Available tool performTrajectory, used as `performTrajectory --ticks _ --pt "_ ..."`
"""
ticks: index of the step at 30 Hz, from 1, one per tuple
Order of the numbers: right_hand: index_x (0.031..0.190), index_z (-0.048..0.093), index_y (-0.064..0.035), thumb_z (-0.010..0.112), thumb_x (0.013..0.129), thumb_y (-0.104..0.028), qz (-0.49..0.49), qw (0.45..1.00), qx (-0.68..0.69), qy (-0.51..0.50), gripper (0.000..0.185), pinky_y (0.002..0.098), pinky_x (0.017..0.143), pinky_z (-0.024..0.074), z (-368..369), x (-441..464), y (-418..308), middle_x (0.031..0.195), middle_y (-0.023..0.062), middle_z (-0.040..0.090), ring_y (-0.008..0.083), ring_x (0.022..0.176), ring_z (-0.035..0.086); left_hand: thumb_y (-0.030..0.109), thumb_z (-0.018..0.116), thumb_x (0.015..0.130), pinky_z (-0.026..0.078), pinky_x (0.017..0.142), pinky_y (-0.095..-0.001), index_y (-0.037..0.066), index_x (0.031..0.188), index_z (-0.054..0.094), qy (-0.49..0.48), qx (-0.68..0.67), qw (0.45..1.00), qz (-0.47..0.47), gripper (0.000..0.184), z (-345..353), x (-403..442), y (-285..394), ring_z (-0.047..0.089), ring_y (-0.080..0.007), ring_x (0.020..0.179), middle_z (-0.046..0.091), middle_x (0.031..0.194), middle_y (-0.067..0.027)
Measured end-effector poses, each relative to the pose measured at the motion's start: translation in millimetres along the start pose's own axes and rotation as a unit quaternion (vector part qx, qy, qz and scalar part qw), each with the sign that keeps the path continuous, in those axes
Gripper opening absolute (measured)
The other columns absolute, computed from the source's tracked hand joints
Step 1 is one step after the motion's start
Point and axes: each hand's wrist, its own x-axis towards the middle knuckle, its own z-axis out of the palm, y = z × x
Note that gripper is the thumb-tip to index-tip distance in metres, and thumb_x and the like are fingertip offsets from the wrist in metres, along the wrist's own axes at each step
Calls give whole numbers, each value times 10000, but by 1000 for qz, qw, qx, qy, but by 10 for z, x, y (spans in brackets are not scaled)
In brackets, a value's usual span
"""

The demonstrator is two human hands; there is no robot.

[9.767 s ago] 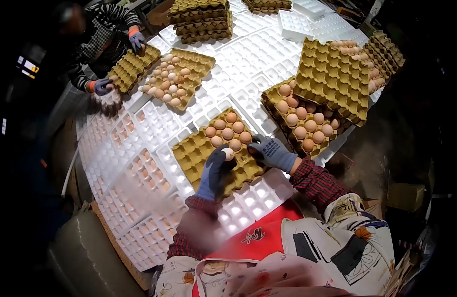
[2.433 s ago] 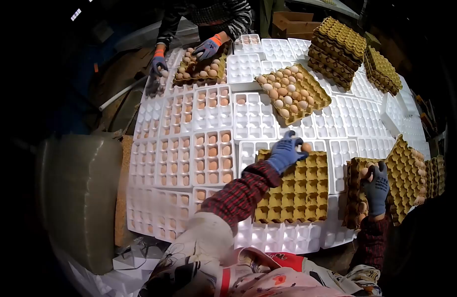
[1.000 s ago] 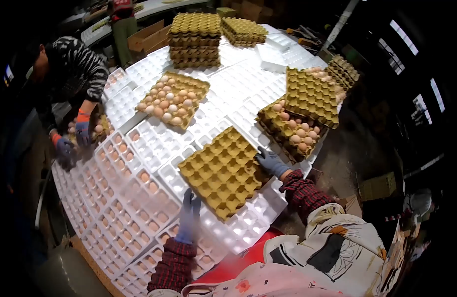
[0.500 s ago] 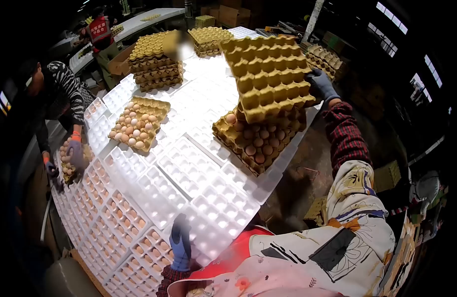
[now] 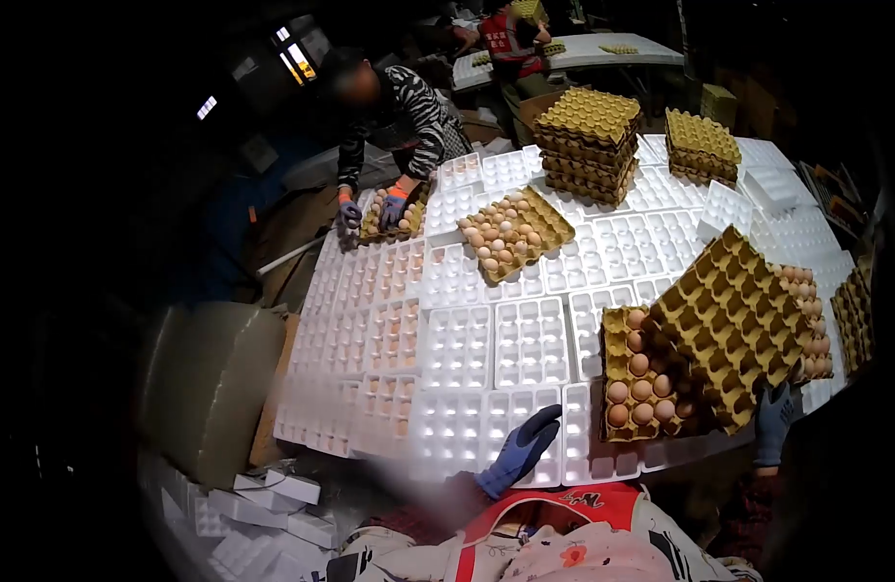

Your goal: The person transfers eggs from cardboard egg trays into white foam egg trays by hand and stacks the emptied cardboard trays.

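Observation:
My left hand (image 5: 521, 452), in a blue-grey glove, is over the near edge of the white foam trays (image 5: 530, 341), its fingers stretched out and holding nothing. At the right, my right hand (image 5: 774, 415) is at the lower right corner of an empty cardboard egg tray (image 5: 729, 325); its fingertips are partly hidden by the tray. That tray lies tilted over a cardboard tray of brown eggs (image 5: 643, 390), covering its right part. More eggs (image 5: 811, 325) show to the right behind it.
A half-filled egg tray (image 5: 505, 233) sits mid-table. Behind stand tall (image 5: 585, 145) and low (image 5: 701, 145) stacks of cardboard trays. Across the table a co-worker (image 5: 399, 121) handles eggs in a tray (image 5: 394, 215). Foam pieces (image 5: 263, 514) lie at lower left; another person (image 5: 513, 44) is farther back.
The empty tray my right hand held raised has come down over the egg-filled tray. The view has turned left. My left hand remains near the table's front edge.

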Motion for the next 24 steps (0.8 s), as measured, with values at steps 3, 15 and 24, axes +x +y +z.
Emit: performTrajectory --ticks 3,15,24 --pt "1367 477 32 571 976 -247 -33 992 -98 75 490 424 903 491 200 83 347 1191 215 639 382 1076 607 127 549 1011 461 998 -284 25 1425 462 14 2 997 76 436 107 311 318 567 -139 1174 562 1344 -66" --pt "1159 570 20 578 913 -276 27 997 -64 -40 385 485 829 492 -151 -68 -566 1011 256 663 412 957 626 258 537 1011 429 1009 -313 -9 1424 436 3 81 986 148 502 1004 1477 555 545 -201 1195 582 1322 -143" --pt "1186 602 30 675 913 -242 155 898 404 -74 392 302 758 502 -2 -220 -359 1050 60 680 175 923 630 302 474 1022 436 1029 -370 -20 1401 458 -72 122 984 104 497 1159 2126 802 518 -269 1261 550 1348 -147"
